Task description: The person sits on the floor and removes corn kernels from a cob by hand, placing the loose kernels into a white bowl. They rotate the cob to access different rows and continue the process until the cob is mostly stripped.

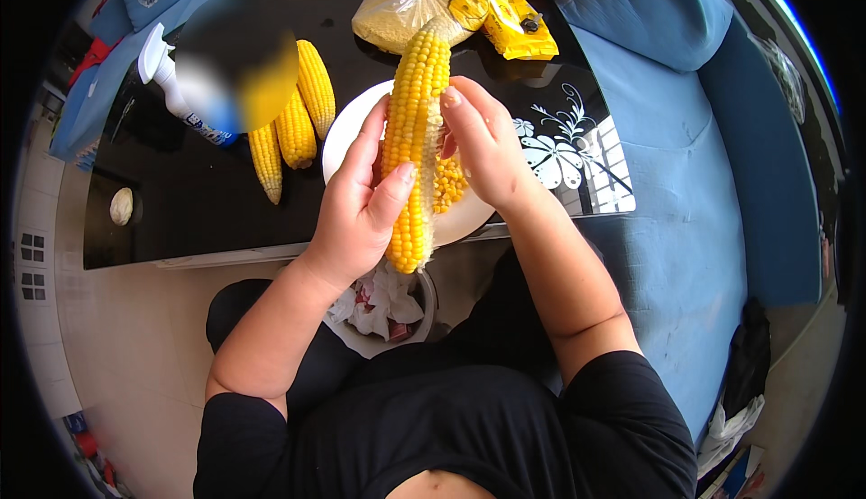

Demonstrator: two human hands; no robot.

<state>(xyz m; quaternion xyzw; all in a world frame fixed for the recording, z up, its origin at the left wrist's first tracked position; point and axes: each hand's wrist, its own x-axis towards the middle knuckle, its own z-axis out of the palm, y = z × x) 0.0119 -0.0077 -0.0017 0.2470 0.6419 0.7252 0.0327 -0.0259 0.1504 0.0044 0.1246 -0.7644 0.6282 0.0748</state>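
An ear of corn (417, 138) is held upright, tip away from me, over a white plate (474, 217). My left hand (356, 206) grips its left side, with the thumb across the front. On the other side my right hand (487, 143) is closed at the upper part, thumb pressed to the kernels and fingers partly hidden behind. A pale strip bare of kernels runs down the ear's right side. Loose yellow kernels (448, 183) lie on the plate beneath.
Three more ears of corn (296, 129) lie left on the black glass table (198, 219), by a spray bottle (162, 70). A bag of yellow grains (388, 16) and a yellow packet (520, 30) stand behind. Below is a waste bin (374, 346); a blue sofa (672, 228) borders the right.
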